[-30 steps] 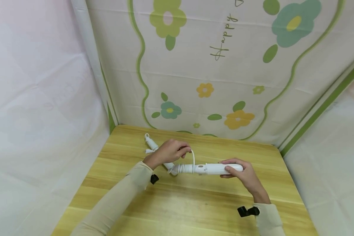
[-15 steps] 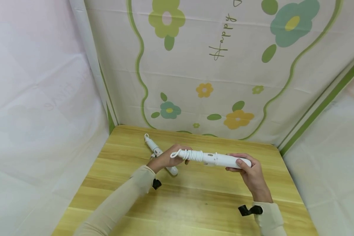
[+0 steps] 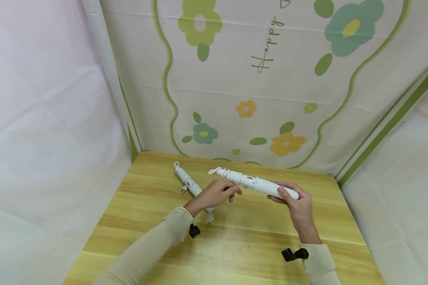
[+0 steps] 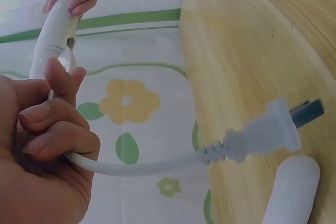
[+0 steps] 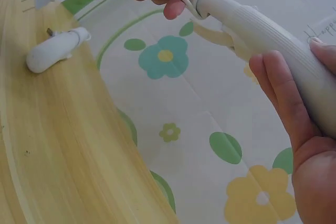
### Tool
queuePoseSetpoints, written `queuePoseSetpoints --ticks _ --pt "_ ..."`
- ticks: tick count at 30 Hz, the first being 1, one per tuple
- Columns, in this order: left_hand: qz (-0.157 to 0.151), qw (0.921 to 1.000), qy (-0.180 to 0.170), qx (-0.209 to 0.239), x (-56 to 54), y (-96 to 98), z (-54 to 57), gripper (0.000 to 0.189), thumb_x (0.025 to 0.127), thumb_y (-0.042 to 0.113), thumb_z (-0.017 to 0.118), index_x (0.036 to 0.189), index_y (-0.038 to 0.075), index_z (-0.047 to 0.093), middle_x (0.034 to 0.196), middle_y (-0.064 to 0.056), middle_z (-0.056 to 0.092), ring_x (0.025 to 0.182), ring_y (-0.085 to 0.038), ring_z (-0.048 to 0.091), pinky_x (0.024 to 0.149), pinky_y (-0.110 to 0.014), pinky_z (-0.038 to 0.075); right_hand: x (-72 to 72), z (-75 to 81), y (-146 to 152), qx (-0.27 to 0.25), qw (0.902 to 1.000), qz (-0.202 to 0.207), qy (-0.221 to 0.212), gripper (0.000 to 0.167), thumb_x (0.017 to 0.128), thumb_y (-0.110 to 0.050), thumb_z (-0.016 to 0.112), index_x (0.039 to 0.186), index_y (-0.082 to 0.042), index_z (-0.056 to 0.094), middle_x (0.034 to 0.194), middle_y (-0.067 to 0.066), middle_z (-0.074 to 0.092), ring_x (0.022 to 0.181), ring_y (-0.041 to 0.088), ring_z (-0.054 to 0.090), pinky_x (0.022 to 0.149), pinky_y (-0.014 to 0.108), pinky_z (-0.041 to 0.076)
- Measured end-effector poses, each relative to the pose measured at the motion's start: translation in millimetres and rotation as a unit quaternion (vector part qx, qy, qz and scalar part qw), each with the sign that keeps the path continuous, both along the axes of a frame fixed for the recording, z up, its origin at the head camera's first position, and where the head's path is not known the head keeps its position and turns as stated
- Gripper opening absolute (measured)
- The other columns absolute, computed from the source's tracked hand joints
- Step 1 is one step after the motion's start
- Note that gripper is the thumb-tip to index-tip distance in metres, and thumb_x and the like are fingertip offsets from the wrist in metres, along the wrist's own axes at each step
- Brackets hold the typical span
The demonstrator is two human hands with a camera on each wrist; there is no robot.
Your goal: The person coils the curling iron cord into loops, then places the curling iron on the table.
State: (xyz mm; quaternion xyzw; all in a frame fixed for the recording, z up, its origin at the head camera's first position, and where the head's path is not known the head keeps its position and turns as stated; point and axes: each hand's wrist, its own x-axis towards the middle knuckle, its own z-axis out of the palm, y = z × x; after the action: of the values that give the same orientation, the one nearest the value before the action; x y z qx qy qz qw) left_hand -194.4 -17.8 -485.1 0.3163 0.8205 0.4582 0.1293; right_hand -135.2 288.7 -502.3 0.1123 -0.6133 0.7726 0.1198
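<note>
A white wand-like hair iron [image 3: 267, 184] is held above the table, its left end tilted up and ending in a small loop. Cord is coiled in several turns [image 3: 232, 176] round that left part. My right hand [image 3: 296, 206] grips the smooth, rounded right end, thumb on the near side. Just below the coils, my left hand [image 3: 219, 194] holds the loose power cord [image 4: 136, 169] in curled fingers. The cord's two-pin plug [image 4: 270, 132] hangs free past that hand. A second white hair iron [image 3: 187, 182] lies on the table, partly hidden behind my left wrist.
The wooden table [image 3: 242, 245] spreads under both hands. A flower-printed cloth [image 3: 228, 87] hangs behind its far edge, with pale cloth walls [image 3: 50, 138] at the sides. The second iron's plug [image 3: 183, 189] sticks out beside it.
My left hand has carried the cord from above the held iron, around behind it, to below the coils. The iron's coiled end has risen. The loose plug has come into view below my left hand.
</note>
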Motion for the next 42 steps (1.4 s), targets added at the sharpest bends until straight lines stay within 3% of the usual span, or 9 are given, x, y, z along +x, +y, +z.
queuePoseSetpoints --ticks 5,10,16,23,26,33,38,42 --pt "0.008 0.9999 -0.008 -0.003 1.2 -0.3 -2.3 0.036 0.119 0.035 0.047 0.119 0.019 0.079 0.08 -0.002 0.074 0.051 -0.009 0.032 0.056 -0.025 0.032 -1.2 -2.3 -3 0.012 0.9996 -0.011 0.023 0.028 0.105 0.011 0.063 0.123 0.031 0.058 0.12 0.01 0.081 0.106 0.026 0.08 0.082 0.044 0.065" --pt "0.018 0.9997 -0.013 -0.008 2.9 -2.1 -3.4 0.034 0.119 0.034 0.048 0.12 0.019 0.078 0.079 0.007 0.071 0.05 -0.009 0.033 0.053 -0.025 0.032 -2.7 -4.4 -5 0.01 0.9984 -0.05 0.025 0.027 0.103 0.012 0.066 0.122 0.031 0.06 0.117 0.01 0.081 0.108 0.025 0.079 0.08 0.042 0.065" --pt "0.014 0.9997 0.016 -0.015 2.6 -7.7 2.9 0.031 0.119 0.033 0.048 0.114 0.021 0.077 0.082 0.001 0.073 0.052 -0.008 0.036 0.057 -0.025 0.036 -4.5 -10.0 -1 0.017 0.9968 -0.078 -0.002 0.028 0.102 0.01 0.069 0.122 0.029 0.062 0.115 0.009 0.08 0.107 0.025 0.079 0.079 0.04 0.065" --pt "-0.007 0.9977 0.049 -0.046 0.6 -13.9 14.9 0.029 0.119 0.028 0.051 0.109 0.017 0.076 0.08 -0.003 0.073 0.051 -0.007 0.036 0.057 -0.024 0.037 -6.0 -16.5 1 0.054 0.9955 -0.069 -0.036 0.03 0.103 0.006 0.071 0.123 0.027 0.064 0.115 0.006 0.079 0.096 0.024 0.081 0.078 0.039 0.066" --pt "-0.021 0.9948 0.068 -0.073 -1.3 -16.9 19.2 0.029 0.118 0.025 0.051 0.11 0.016 0.077 0.08 -0.002 0.074 0.052 -0.005 0.039 0.058 -0.023 0.038 -5.6 -17.3 3 0.085 0.9944 -0.043 -0.046 0.032 0.104 0.002 0.071 0.125 0.025 0.064 0.117 0.004 0.077 0.093 0.023 0.082 0.079 0.039 0.066" --pt "-0.071 0.9813 0.132 -0.121 -10.0 -26.7 28.6 0.029 0.118 0.025 0.051 0.112 0.015 0.077 0.079 0.009 0.07 0.061 -0.003 0.051 0.068 -0.025 0.047 -0.1 -12.8 14 0.174 0.9803 0.075 -0.055 0.027 0.108 -0.002 0.067 0.126 0.017 0.069 0.12 0.003 0.076 0.091 0.029 0.082 0.08 0.045 0.066" --pt "-0.104 0.9835 0.114 -0.095 -14.4 -30.6 31.2 0.027 0.118 0.028 0.053 0.111 0.017 0.076 0.082 0.005 0.07 0.063 -0.003 0.048 0.068 -0.025 0.044 1.3 -14.0 24 0.144 0.9774 0.153 -0.023 0.021 0.11 0.007 0.056 0.124 0.017 0.068 0.123 0.006 0.079 0.091 0.033 0.082 0.078 0.046 0.066" --pt "-0.123 0.9885 0.065 -0.058 -15.3 -31.2 29.6 0.024 0.117 0.031 0.055 0.11 0.022 0.076 0.086 0.001 0.071 0.067 -0.004 0.049 0.069 -0.024 0.044 2.6 -13.8 28 0.078 0.9751 0.207 -0.009 0.028 0.11 0.011 0.049 0.126 0.009 0.072 0.127 0.009 0.079 0.099 0.03 0.081 0.078 0.045 0.066"
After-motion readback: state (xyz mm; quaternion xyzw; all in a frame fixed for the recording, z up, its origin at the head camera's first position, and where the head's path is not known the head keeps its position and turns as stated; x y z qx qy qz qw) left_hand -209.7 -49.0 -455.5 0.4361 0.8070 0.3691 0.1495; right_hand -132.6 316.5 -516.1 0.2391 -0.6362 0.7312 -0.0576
